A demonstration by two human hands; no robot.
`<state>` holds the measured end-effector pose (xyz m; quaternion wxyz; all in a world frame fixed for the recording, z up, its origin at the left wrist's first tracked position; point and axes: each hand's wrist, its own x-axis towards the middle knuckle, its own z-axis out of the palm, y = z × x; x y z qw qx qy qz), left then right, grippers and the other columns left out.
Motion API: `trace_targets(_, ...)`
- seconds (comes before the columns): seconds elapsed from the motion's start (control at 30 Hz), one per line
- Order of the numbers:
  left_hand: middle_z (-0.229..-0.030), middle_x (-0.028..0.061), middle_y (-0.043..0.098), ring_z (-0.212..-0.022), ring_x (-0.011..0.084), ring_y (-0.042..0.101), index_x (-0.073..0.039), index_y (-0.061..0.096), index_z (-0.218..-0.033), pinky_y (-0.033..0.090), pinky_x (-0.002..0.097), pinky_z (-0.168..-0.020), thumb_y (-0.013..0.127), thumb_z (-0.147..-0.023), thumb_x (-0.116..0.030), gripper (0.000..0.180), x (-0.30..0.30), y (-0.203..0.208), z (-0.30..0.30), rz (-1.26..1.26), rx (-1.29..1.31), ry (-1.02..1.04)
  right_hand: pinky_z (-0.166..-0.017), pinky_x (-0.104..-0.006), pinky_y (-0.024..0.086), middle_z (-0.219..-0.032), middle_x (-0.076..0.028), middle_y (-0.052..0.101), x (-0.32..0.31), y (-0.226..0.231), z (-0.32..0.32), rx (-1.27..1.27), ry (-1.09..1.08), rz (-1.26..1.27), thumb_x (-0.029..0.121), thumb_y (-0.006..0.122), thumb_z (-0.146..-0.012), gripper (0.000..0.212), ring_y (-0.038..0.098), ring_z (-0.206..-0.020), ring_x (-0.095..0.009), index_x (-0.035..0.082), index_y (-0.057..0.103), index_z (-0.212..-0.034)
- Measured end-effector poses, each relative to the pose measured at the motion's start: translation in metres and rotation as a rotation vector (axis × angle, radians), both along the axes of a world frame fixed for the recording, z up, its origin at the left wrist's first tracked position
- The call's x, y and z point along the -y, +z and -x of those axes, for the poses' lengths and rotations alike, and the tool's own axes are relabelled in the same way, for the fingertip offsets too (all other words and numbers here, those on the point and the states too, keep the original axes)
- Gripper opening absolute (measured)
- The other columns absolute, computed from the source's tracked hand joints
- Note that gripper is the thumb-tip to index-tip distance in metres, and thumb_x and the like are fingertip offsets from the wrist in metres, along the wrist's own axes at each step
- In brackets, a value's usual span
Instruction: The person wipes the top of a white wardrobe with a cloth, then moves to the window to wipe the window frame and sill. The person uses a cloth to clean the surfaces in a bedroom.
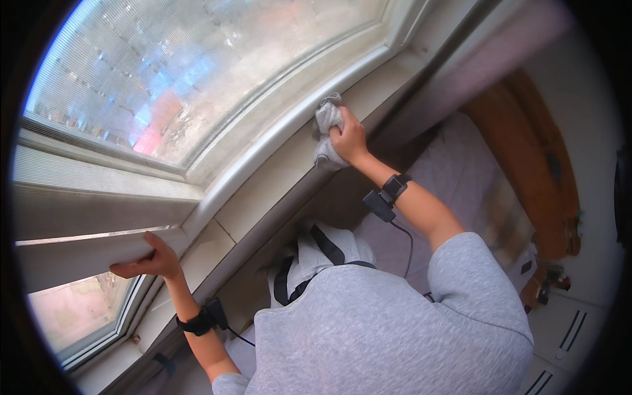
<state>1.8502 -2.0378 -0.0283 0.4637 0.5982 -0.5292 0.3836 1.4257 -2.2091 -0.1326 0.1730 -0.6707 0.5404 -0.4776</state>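
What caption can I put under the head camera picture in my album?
Right hand holding a grey cloth at the pale windowsill, left hand spread against the white window frame.

Right fingers [349,118] grip grey cloth [327,120]; left fingers [133,268] touch window frame [82,255].

cloth [325,118] on sill [258,195] in right hand [351,138], window [224,72] beyond, left hand [157,261] at sash edge [79,257], bed [454,161] right
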Motion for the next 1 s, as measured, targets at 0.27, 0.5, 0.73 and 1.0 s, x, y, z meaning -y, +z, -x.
trace_targets(0.27,-0.142,0.0291,0.017,-0.125,0.0444,0.029,-0.002,-0.002,-0.15,0.029,0.0577,-0.102,0.07,-0.084,-0.03,0.102,-0.002,0.008,0.008,-0.015,0.087,0.08,-0.085,-0.043,0.049,-0.1,-0.02,0.062,-0.086,0.02,-0.112,0.004,0.483,0.082,0.009,0.061,-0.068,0.04,0.059,-0.097,-0.039,0.004,0.058,-0.107)
trace_targets(0.5,-0.148,0.0299,0.019,-0.137,0.0459,0.022,0.003,0.019,-0.147,0.024,0.0531,-0.109,0.062,-0.088,-0.025,0.078,-0.043,-0.025,0.009,-0.21,0.075,-0.055,-0.089,-0.0434,0.047,-0.108,-0.02,0.061,-0.08,0.026,-0.107,-0.167,0.732,0.1,0.007,0.062,-0.068,0.045,0.057,-0.101,-0.039,0.002,0.056,-0.113)
trace_targets(0.73,-0.131,0.0148,0.052,-0.124,0.0336,0.047,-0.005,0.057,-0.121,0.036,0.0465,-0.105,0.059,-0.08,-0.008,0.041,-0.122,-0.075,0.013,-0.489,-0.137,0.015,-0.108,-0.0439,0.037,-0.124,-0.015,0.055,-0.128,0.029,-0.186,-0.374,1.276,0.137,0.007,0.064,-0.063,0.059,0.049,-0.12,-0.034,0.006,0.052,-0.121)
trace_targets(1.0,-0.123,0.0102,0.057,-0.12,0.0275,0.051,-0.006,0.059,-0.115,0.036,0.0443,-0.106,0.06,-0.083,-0.014,0.033,-0.223,-0.101,-0.028,-0.525,-0.36,0.319,-0.111,-0.0474,0.031,-0.132,-0.016,0.049,-0.194,0.032,-0.314,-0.39,1.559,0.137,0.005,0.069,-0.065,0.065,0.044,-0.126,-0.036,0.005,0.049,-0.127)
